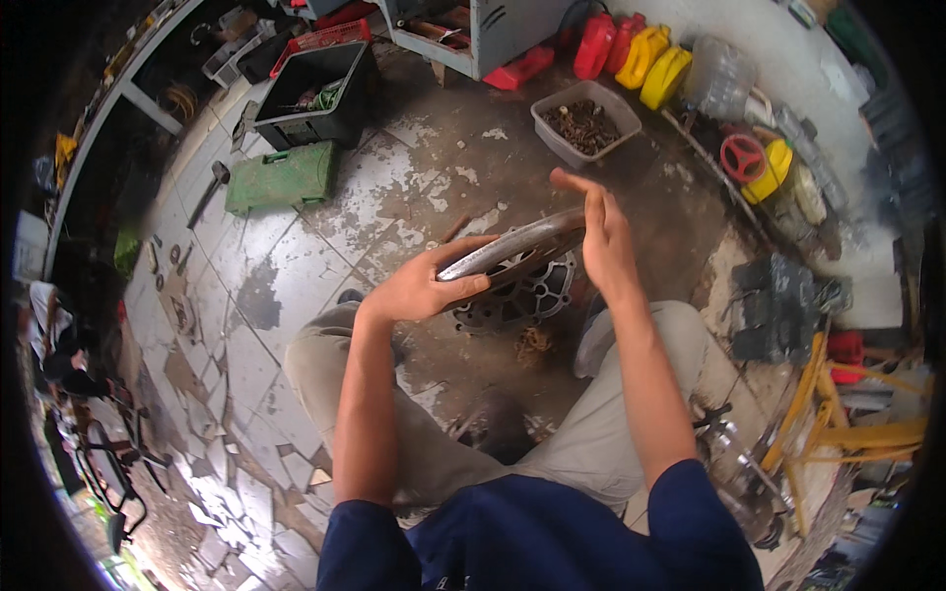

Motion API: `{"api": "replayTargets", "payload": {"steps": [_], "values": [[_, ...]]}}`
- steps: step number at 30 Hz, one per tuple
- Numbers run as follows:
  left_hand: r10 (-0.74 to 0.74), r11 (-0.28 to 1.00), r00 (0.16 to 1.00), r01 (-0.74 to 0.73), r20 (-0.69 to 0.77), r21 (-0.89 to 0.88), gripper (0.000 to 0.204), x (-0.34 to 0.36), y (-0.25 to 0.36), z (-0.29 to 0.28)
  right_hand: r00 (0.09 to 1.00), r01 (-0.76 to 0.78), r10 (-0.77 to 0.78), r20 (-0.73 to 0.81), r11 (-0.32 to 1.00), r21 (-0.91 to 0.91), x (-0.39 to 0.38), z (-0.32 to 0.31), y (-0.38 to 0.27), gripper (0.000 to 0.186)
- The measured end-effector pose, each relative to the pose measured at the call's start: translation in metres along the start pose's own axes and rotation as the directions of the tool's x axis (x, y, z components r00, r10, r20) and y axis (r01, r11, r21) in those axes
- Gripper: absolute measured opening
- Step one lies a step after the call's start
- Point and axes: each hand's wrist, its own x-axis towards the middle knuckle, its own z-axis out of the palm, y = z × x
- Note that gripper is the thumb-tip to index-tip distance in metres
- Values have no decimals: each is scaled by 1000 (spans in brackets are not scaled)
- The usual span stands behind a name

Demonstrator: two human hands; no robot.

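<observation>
At nine o'clock on the metal ring, the left hand clasps it; at two, the right hand rests, fingers extended. Tilted above a spoked casting, it seems heavy, rigid: hold opposite edges.

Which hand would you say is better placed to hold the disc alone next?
Probably the left hand: it grips the metal disc between thumb and fingers; the right hand has straighter fingers.

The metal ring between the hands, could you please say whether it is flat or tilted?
Tilted: the metal ring, between left hand and right hand, shows mostly its outer rim.
</observation>
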Motion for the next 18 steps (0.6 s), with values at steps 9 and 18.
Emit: {"api": "replayTargets", "payload": {"steps": [9,18], "values": [[13,1000,1000,-13,7,20,69,-3,2,-3,989,145,-145,-30,989,-5,-6,11,9,62],[159,986,986,-162,-54,-46,63,4,-10,3,968,238,-242,-58,968,-78,-11,14,0,54]]}}
